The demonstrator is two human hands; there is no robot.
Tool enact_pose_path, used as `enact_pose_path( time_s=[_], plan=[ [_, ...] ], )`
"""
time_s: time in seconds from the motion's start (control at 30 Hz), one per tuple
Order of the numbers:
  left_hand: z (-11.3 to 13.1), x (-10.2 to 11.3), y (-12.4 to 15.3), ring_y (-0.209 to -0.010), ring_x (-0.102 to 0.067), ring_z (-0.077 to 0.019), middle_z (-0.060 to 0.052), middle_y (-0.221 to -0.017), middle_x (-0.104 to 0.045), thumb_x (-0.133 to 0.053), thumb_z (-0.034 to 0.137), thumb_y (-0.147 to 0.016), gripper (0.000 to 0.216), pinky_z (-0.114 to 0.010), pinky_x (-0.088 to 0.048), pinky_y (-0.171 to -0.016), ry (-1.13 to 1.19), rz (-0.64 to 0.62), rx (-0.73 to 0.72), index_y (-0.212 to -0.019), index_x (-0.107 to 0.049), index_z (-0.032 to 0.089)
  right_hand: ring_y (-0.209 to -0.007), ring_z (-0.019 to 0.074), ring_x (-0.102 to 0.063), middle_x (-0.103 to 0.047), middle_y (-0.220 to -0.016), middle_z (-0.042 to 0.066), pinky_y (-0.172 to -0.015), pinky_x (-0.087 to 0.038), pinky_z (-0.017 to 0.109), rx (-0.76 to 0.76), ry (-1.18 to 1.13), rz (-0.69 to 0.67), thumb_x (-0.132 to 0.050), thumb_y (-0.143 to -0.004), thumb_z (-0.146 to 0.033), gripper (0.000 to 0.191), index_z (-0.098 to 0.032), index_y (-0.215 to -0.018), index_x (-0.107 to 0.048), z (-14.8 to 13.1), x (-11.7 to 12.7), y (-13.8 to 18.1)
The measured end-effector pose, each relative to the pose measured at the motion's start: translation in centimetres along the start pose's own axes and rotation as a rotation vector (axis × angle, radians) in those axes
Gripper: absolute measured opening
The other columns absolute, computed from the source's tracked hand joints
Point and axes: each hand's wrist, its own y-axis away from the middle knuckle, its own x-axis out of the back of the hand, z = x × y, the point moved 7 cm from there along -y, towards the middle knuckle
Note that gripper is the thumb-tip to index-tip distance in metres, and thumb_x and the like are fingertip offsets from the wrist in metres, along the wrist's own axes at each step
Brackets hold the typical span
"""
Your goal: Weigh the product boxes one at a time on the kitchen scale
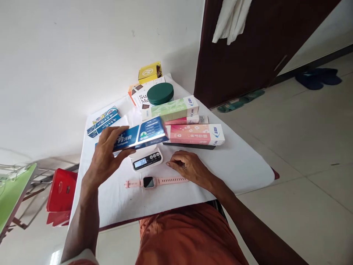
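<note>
My left hand (106,156) grips a blue toothpaste box (132,136) between thumb and fingers, at the box's left part. The box is tilted over a small white digital scale (146,162); whether it touches the scale's plate is hidden. Lit digits on the scale look like 362. To the right of the scale, my right hand (190,165) rests on the white cloth, its fingers curled in with nothing seen in them. A pink smartwatch (149,182) lies flat in front of the scale, its strap end near my right wrist.
Pink toothpaste boxes (194,134), a green box (173,108) and a dark green-lidded jar (160,93) crowd the table's far right. Blue boxes (104,123) lie at the far left. A yellow box (149,73) stands at the back by the wall. Red stools (62,191) stand left.
</note>
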Motion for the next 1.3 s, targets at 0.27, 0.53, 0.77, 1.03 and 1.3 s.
enact_pose_path(
  time_s=[0.27, 0.53, 0.77, 1.03, 1.3],
  plan=[
    [-5.8, -3.4, 4.6, -0.115, -0.062, -0.0267, -0.006, -0.126, -0.062, -0.070, 0.043, -0.093, 0.049, -0.043, -0.054, -0.097, 0.067, -0.177, 0.170, -0.138, -0.055, 0.034, -0.068, 0.0149, -0.055, -0.061, -0.072, 0.001, -0.064, -0.042, 0.028, -0.051, -0.034, -0.035, -0.058, -0.098, -0.041, 0.034, -0.021, -0.071, -0.061, -0.1, -0.1, 0.0],
    [-7.1, -8.0, 1.5, -0.113, -0.057, -0.0285, -0.009, -0.122, -0.061, -0.071, 0.033, -0.091, 0.048, -0.046, -0.049, -0.098, 0.030, -0.233, 0.161, -0.137, -0.056, 0.028, -0.067, 0.0148, -0.054, -0.059, -0.068, 0.000, -0.064, -0.042, 0.028, -0.087, -0.008, -0.058, -0.056, -0.099, -0.044, 0.039, -0.021, -0.068, -0.058, -0.6, 0.1, -0.2],
    [-7.6, -4.5, 2.3, -0.133, -0.053, -0.0317, -0.011, -0.143, -0.056, -0.076, 0.053, -0.086, 0.074, -0.050, -0.046, -0.111, 0.051, -0.137, 0.189, -0.150, -0.047, 0.029, -0.067, 0.0155, -0.054, -0.059, -0.070, 0.001, -0.064, -0.042, 0.029, -0.091, -0.030, -0.049, -0.055, -0.099, -0.047, 0.039, -0.022, -0.069, -0.059, -0.2, 0.0, 0.0],
    [-9.0, -0.3, 4.2, -0.130, -0.059, -0.0291, -0.010, -0.140, -0.059, -0.071, 0.062, -0.087, 0.074, -0.046, -0.051, -0.108, 0.060, 0.048, 0.285, -0.149, -0.049, 0.029, -0.067, 0.0163, -0.054, -0.060, -0.069, 0.002, -0.062, -0.041, 0.029, -0.081, -0.018, -0.049, -0.055, -0.098, -0.051, 0.042, -0.022, -0.068, -0.058, -0.5, 0.0, 0.0],
    [-7.3, -5.5, 3.8, -0.132, -0.054, -0.0325, -0.012, -0.141, -0.058, -0.078, 0.042, -0.087, 0.069, -0.053, -0.043, -0.111, 0.019, -0.185, 0.197, -0.149, -0.048, 0.029, -0.063, 0.0159, -0.050, -0.055, -0.067, 0.000, -0.059, -0.038, 0.030, -0.097, -0.004, -0.060, -0.054, -0.099, -0.051, 0.043, -0.023, -0.066, -0.053, -0.3, -0.1, 0.0]
  ],
)
